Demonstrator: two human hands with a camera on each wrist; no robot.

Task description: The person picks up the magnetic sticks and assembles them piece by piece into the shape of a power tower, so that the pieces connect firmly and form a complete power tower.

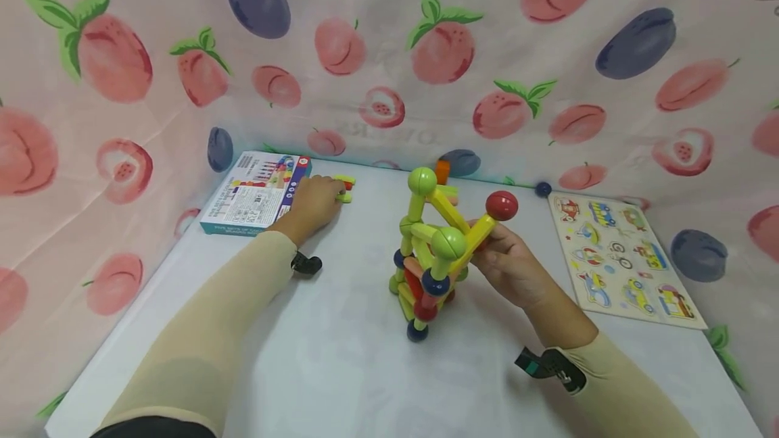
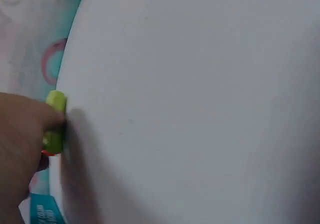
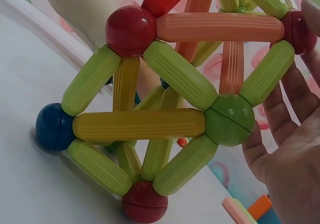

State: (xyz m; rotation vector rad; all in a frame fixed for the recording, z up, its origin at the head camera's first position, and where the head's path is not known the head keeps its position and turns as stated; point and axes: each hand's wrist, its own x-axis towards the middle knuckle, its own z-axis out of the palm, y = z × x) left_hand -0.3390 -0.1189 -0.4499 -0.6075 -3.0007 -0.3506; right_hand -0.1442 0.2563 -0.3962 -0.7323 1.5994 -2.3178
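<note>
My right hand [image 1: 508, 265] grips the far right side of a structure built of ribbed magnetic sticks and balls [image 1: 447, 245]. The right wrist view shows its thumb and fingers about a red ball [image 3: 300, 31], with a green ball [image 3: 230, 120] beside the palm. Green, yellow, red and orange sticks join red, blue and green balls. At the back left, my left hand [image 1: 313, 207] is at a small group of loose sticks by a box. In the left wrist view its fingers pinch a green stick [image 2: 56, 139], partly covering it.
The printed toy box [image 1: 252, 201] lies flat beside the left hand. Behind the structure are an orange piece [image 1: 442, 171] and loose sticks [image 1: 449, 191]. A dark blue ball [image 1: 543, 189] lies near a picture puzzle board [image 1: 627, 255] at the right. A fruit-patterned curtain [image 1: 389, 53] borders the white table.
</note>
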